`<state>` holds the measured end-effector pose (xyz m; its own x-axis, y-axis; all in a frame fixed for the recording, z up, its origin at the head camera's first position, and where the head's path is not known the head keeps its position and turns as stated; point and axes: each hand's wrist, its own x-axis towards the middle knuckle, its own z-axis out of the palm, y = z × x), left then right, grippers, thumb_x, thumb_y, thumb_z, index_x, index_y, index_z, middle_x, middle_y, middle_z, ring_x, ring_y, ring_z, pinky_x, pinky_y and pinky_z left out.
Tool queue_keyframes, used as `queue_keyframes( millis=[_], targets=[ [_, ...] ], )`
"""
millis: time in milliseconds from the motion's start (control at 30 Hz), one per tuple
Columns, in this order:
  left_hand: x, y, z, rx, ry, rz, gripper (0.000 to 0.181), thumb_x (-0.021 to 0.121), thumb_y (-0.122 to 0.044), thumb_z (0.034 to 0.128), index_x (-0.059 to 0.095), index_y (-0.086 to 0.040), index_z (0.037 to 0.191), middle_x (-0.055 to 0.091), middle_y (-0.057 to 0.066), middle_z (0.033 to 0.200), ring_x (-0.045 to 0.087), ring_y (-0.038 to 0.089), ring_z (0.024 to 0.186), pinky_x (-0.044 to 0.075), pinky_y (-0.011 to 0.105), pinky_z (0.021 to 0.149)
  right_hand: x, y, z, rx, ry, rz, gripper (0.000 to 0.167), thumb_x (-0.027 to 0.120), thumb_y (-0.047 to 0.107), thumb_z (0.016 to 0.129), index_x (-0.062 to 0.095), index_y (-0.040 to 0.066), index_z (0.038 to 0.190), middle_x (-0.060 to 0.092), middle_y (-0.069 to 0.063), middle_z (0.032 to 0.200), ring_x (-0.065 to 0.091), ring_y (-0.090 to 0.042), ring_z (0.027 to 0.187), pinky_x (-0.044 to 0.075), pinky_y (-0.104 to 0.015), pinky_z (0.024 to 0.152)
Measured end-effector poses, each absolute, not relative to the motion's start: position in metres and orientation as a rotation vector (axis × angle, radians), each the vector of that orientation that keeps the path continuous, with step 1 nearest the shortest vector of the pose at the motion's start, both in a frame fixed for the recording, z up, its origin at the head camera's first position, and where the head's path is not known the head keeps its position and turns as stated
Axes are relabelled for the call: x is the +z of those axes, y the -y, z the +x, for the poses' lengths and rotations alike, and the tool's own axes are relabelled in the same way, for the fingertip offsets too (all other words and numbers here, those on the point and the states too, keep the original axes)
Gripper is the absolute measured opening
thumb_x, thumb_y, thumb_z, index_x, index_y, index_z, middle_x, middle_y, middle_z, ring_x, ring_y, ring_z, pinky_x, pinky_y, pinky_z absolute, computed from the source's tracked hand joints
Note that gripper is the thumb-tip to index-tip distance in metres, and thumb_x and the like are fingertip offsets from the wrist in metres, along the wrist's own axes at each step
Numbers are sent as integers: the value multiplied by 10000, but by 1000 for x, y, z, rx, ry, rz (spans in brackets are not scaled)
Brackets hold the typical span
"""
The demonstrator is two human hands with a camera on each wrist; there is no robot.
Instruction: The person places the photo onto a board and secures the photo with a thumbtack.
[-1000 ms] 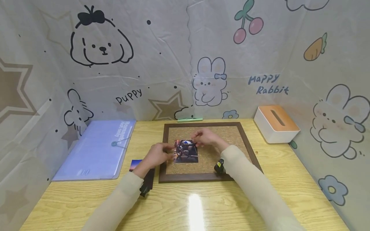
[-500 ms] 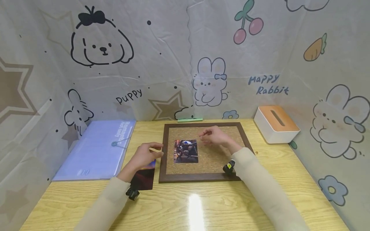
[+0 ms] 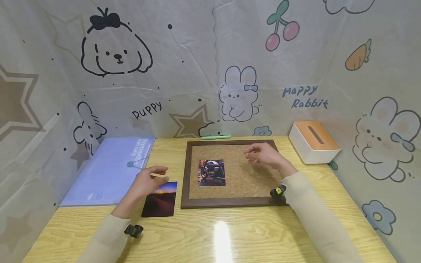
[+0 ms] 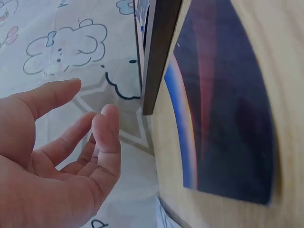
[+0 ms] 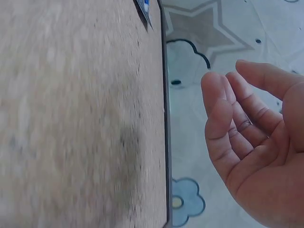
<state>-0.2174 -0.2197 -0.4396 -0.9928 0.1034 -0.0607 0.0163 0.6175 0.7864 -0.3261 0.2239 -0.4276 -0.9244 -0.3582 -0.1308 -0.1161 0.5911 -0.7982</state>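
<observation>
A motorcycle photo (image 3: pixel 211 172) lies on the left part of a cork board (image 3: pixel 236 186) with a dark brown frame. Left of the board, on the table, is a sunset photo (image 3: pixel 160 204), its top left partly covered in the head view. My left hand (image 3: pixel 144 181) hovers over that corner, fingers loosely bent and holding nothing. In the left wrist view the sunset photo (image 4: pixel 232 114) shows whole-faced beside the hand. Above the right half of the cork is my right hand (image 3: pixel 265 155), relaxed, with nothing in its fingers.
A translucent blue document folder (image 3: pixel 108 171) lies at the left. A light green pen (image 3: pixel 216 137) rests behind the board. At the back right stands a white tissue box (image 3: pixel 315 142) with a wooden lid. Patterned cloth (image 3: pixel 187 65) walls in the table.
Both hands have let go of the motorcycle photo, which stays on the cork. The left hand moved left over the sunset photo; the right hand moved right across the board.
</observation>
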Motion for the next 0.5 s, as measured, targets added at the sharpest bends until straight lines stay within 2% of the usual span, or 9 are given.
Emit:
queue_keyframes(
  millis=[100,267,400,500],
  targets=[
    [-441,226,-211,1340,-2727,110,500,691,-255,947,573,-42,1384,615,206,1340,662,352,1107,577,310,748,-429,-237,-325,-1239,-2569,-383,336,623,281,990,644,26,1207,714,-167,1144,707,-219,944,551,-462,845],
    [-443,233,-201,1335,-2737,105,501,683,-264,953,569,-40,1386,619,215,1332,658,365,1120,579,382,817,-428,-256,-320,-1237,-2566,-378,385,615,285,997,613,6,1262,682,-211,1208,693,-270,994,545,-478,865],
    [-444,237,-196,1354,-2720,69,522,686,-280,950,560,-34,1392,606,225,1346,664,348,1109,579,355,808,-425,-272,-315,-1231,-2581,-343,408,611,290,1000,598,3,1289,672,-225,1229,688,-271,1007,541,-494,901],
    [-445,239,-193,1379,-2685,31,540,686,-286,951,544,-30,1406,589,225,1363,669,317,1100,578,309,772,-425,-283,-314,-1224,-2612,-319,419,616,305,996,602,8,1291,683,-204,1225,691,-267,1000,554,-479,882]
  ],
)
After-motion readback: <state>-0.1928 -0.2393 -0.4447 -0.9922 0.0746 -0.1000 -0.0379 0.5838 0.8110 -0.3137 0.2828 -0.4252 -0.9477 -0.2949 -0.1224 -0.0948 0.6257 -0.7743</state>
